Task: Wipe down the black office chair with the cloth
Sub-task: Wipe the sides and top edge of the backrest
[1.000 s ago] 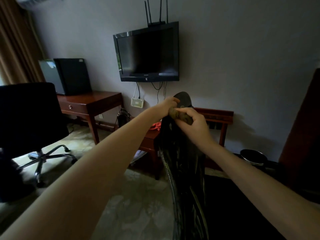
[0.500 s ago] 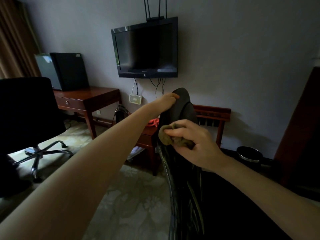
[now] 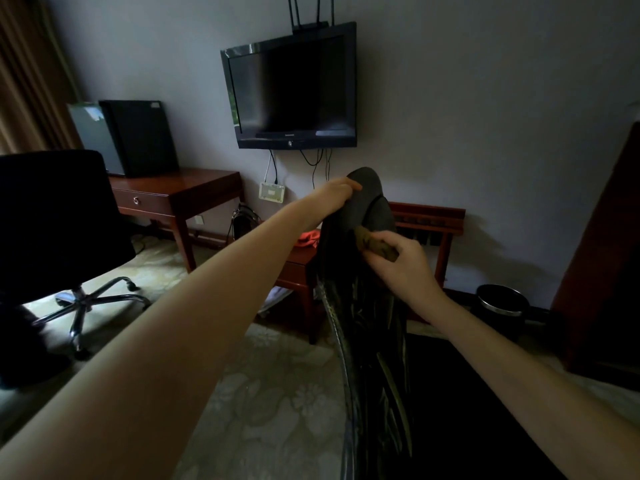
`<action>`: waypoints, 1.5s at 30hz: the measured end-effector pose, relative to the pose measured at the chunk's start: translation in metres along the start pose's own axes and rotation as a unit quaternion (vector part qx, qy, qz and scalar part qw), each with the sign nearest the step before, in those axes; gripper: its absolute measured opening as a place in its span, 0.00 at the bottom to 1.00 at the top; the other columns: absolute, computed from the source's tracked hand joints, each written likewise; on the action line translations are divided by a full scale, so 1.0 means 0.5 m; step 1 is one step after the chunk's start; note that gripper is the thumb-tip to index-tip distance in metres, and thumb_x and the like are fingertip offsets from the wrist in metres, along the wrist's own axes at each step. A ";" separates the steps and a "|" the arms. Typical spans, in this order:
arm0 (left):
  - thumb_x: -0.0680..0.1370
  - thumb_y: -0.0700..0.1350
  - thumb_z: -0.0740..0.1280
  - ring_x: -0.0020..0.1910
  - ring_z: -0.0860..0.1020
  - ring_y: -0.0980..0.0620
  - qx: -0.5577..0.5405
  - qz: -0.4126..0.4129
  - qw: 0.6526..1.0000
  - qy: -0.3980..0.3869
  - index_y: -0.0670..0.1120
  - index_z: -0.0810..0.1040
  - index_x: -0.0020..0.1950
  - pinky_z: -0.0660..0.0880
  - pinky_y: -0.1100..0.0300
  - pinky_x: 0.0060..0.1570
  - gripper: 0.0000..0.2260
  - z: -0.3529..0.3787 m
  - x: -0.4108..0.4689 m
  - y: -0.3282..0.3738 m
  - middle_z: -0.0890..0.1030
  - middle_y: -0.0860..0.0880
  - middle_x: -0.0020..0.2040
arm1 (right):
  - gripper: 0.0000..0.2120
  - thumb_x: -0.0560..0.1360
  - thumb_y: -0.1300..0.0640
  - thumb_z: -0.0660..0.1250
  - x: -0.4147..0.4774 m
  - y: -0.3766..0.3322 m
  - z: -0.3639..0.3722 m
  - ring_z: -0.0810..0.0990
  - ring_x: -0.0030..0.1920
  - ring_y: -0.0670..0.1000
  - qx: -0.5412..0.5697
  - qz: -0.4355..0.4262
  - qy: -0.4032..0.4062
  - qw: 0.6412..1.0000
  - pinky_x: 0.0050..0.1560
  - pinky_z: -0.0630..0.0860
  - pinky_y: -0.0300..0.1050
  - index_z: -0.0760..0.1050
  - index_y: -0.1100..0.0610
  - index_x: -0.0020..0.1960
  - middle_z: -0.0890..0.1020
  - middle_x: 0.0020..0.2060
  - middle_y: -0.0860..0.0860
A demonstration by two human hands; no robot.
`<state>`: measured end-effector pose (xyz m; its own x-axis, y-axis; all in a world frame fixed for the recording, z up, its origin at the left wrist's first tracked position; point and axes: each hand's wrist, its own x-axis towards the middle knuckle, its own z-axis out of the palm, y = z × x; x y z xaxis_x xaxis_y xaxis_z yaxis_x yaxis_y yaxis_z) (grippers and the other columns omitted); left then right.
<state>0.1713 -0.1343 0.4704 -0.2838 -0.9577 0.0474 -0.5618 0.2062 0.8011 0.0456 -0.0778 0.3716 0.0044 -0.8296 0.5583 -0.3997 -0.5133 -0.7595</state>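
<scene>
Head view: your left hand [image 3: 334, 197] clasps the top of the black office chair [image 3: 367, 306], edge-on at centre, while your right hand [image 3: 405, 263] pinches the wadded cloth [image 3: 375, 242] against its back; the cloth looks soft and light, the chair likely swivels, so brace that rigid top.

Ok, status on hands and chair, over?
Left hand grips black office chair top. Right hand holds cloth against its back. Nothing in the way.

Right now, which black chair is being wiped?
The near centre chair: left hand grips its backrest top, right hand holds the cloth against it. The left chair by the desk stands untouched.
</scene>
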 end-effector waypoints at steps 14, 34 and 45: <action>0.82 0.40 0.52 0.63 0.70 0.44 0.037 0.008 0.999 0.003 0.43 0.66 0.70 0.67 0.56 0.61 0.17 0.002 0.001 0.003 0.67 0.41 0.68 | 0.14 0.70 0.58 0.69 -0.140 -0.014 0.017 0.78 0.50 0.38 0.036 -0.127 0.001 0.991 0.51 0.73 0.31 0.77 0.54 0.55 0.77 0.51 0.43; 0.79 0.48 0.60 0.66 0.64 0.47 0.388 0.062 0.914 -0.103 0.48 0.75 0.64 0.61 0.55 0.61 0.15 -0.010 0.012 0.026 0.56 0.46 0.74 | 0.12 0.75 0.61 0.66 0.153 0.081 -0.034 0.78 0.52 0.55 -0.042 0.163 0.027 0.985 0.55 0.76 0.52 0.77 0.58 0.58 0.80 0.51 0.55; 0.80 0.47 0.58 0.69 0.59 0.46 0.413 0.077 0.900 -0.115 0.46 0.74 0.66 0.57 0.55 0.63 0.15 -0.009 0.015 0.026 0.66 0.44 0.66 | 0.09 0.75 0.60 0.66 0.130 0.055 -0.033 0.75 0.46 0.52 -0.271 0.031 -0.082 0.959 0.40 0.67 0.41 0.77 0.54 0.55 0.73 0.44 0.49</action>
<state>0.1654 -0.1397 0.4837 -0.5077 -0.8578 -0.0800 -0.8612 0.5028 0.0739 0.0196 -0.1421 0.3927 0.0926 -0.9009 0.4241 -0.8208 -0.3102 -0.4797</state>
